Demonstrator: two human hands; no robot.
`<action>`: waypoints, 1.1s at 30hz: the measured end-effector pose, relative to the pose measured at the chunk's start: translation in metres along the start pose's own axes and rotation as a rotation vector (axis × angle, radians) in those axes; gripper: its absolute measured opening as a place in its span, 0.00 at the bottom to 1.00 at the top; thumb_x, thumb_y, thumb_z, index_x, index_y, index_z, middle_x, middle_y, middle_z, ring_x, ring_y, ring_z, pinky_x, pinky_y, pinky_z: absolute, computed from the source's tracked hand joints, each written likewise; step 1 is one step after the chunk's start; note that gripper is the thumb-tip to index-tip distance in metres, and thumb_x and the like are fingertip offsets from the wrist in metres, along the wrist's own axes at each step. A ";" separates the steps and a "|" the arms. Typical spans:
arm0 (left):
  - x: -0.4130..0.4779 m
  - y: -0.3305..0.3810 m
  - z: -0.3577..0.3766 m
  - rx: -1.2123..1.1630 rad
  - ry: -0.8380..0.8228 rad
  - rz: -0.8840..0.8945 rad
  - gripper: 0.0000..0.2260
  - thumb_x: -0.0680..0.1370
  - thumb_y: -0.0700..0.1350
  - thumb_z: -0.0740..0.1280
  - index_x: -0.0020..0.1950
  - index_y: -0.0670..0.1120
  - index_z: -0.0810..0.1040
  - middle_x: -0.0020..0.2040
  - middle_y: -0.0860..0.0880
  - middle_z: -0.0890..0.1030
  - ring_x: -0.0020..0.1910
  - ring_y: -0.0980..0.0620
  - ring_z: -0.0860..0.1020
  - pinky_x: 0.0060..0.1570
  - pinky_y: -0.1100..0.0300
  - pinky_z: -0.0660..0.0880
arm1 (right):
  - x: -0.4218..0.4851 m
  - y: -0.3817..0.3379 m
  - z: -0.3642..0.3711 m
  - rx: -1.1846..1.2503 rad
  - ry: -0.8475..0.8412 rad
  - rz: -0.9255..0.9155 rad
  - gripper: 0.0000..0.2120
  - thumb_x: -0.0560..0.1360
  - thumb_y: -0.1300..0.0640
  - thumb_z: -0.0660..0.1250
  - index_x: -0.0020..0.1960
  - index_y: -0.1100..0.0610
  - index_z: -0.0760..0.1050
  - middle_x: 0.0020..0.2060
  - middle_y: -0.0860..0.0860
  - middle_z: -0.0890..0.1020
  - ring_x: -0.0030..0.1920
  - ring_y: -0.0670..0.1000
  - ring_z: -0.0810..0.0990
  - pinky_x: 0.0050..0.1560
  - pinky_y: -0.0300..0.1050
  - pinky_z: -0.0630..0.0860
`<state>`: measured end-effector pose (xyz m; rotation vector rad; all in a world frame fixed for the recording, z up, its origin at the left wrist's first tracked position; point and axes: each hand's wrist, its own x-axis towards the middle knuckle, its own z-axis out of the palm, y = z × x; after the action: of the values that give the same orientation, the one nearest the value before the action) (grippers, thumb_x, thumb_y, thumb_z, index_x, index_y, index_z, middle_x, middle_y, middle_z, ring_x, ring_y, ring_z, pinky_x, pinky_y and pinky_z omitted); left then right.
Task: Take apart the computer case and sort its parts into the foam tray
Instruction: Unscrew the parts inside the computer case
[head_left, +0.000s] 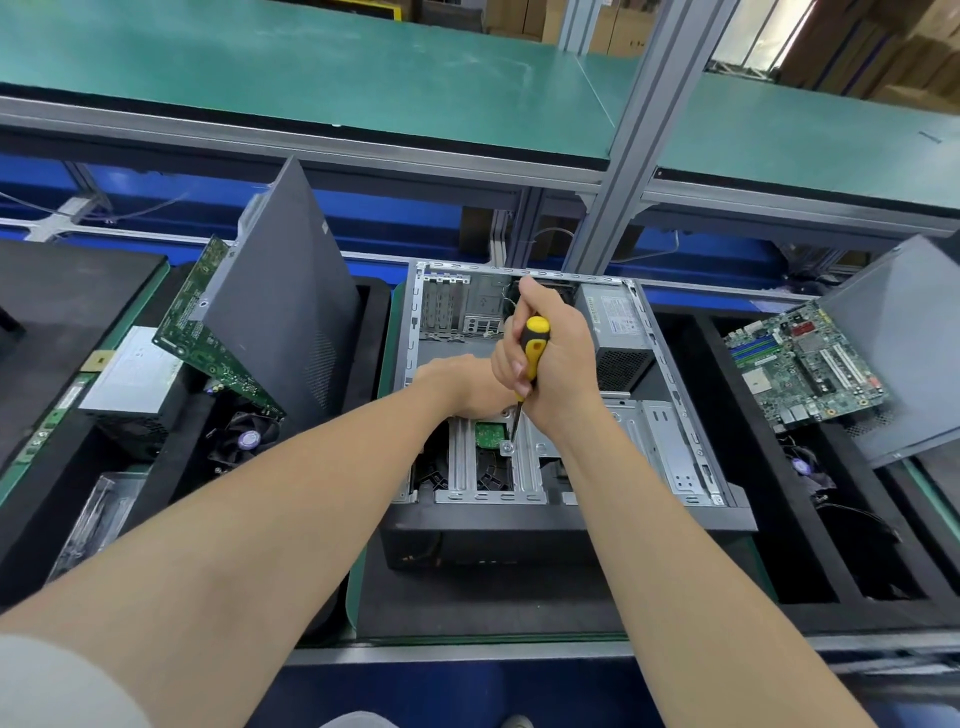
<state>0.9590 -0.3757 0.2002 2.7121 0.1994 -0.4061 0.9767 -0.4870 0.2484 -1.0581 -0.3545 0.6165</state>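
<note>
Right hand (553, 364) grips a yellow-and-black screwdriver (535, 335), its tip on a screw (507, 447) inside the open computer case (519, 538), which lies mid-tabletop. Left hand (457, 384) rests on the case; its fingers are hidden, so its grip cannot be determined.

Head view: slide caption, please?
Right hand holds yellow-handled screwdriver on a screw in the open computer case; left hand beside it.

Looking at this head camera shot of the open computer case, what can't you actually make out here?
Head view throughout.
Left hand: its fingers are hidden behind the right hand gripping the screwdriver; what they touch is unclear.
Screw under the screwdriver tip: too small to read its head.
Power supply label: print too small.
Right foam tray: cut off by the frame edge.
</note>
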 end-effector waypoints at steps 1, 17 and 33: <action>0.000 0.000 0.002 -0.005 0.031 -0.010 0.27 0.55 0.66 0.41 0.38 0.53 0.70 0.41 0.51 0.78 0.42 0.46 0.78 0.48 0.48 0.77 | 0.000 0.000 -0.001 0.007 0.005 -0.007 0.24 0.85 0.52 0.61 0.31 0.57 0.72 0.19 0.54 0.66 0.16 0.50 0.59 0.21 0.38 0.55; 0.002 -0.007 0.018 0.153 0.251 0.023 0.22 0.63 0.58 0.41 0.36 0.50 0.70 0.33 0.50 0.77 0.31 0.48 0.76 0.31 0.57 0.69 | -0.001 0.005 0.000 0.006 0.036 -0.009 0.23 0.85 0.52 0.61 0.32 0.57 0.70 0.19 0.54 0.66 0.17 0.51 0.60 0.22 0.37 0.58; 0.004 -0.005 0.010 0.087 0.136 -0.039 0.18 0.66 0.62 0.49 0.37 0.52 0.72 0.35 0.52 0.78 0.33 0.51 0.77 0.30 0.60 0.68 | -0.010 0.011 -0.008 0.121 -0.099 -0.111 0.29 0.87 0.41 0.52 0.37 0.60 0.68 0.20 0.53 0.63 0.19 0.50 0.53 0.25 0.43 0.49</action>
<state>0.9593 -0.3750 0.1881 2.8271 0.2783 -0.2461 0.9696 -0.4951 0.2349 -0.8884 -0.4535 0.5851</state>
